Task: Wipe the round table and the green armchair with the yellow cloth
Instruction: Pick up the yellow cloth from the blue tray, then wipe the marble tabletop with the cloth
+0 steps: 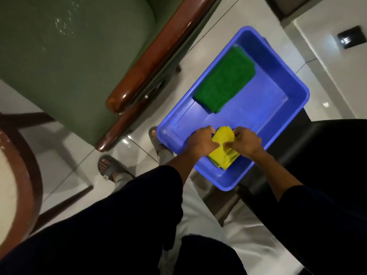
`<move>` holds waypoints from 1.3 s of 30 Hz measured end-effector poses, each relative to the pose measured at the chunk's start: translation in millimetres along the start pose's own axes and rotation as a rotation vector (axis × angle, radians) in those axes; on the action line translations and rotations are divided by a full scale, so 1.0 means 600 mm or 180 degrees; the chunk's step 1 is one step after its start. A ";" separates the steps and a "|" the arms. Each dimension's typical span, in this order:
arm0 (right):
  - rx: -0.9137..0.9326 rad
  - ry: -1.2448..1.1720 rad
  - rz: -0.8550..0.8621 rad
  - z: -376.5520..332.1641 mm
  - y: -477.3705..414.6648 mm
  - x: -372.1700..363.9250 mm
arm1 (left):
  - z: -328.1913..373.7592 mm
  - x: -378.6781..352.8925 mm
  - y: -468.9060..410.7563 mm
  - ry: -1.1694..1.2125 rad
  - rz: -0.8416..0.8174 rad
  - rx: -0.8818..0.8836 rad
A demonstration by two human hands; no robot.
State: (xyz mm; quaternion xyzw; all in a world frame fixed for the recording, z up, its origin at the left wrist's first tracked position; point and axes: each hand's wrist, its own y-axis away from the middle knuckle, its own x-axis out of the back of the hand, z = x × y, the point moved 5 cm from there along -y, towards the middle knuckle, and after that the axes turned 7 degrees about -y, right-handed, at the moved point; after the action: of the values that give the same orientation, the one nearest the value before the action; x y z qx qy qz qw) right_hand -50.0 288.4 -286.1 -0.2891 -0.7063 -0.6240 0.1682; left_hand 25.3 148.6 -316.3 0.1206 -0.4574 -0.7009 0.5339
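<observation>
Both hands meet over the near corner of the blue tub (278, 80), at about four o'clock from the picture's centre. The left hand (200, 142) and the right hand (247, 142) each have their fingers closed on the folded yellow cloth (223, 135), which lies inside the tub. A folded green cloth (224, 82) lies at the tub's far end, toward one o'clock. The green armchair (65, 62) fills ten o'clock; the round worktop (17, 175) curves in at eight o'clock.

Glossy plastic tub (294, 92), polished wooden armrest (151, 62)
</observation>
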 end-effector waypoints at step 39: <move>0.3177 0.1627 0.0986 -0.779 0.272 -0.661 | -0.980 0.440 0.484 -0.0769 0.3427 0.2123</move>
State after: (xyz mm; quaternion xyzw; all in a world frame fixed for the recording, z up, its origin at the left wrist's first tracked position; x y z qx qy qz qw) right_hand 301.3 -239.1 -318.2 -0.1149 -0.8014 -0.2335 0.5386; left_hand 491.2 -382.7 -333.5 -0.0461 -0.7041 -0.1638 0.6894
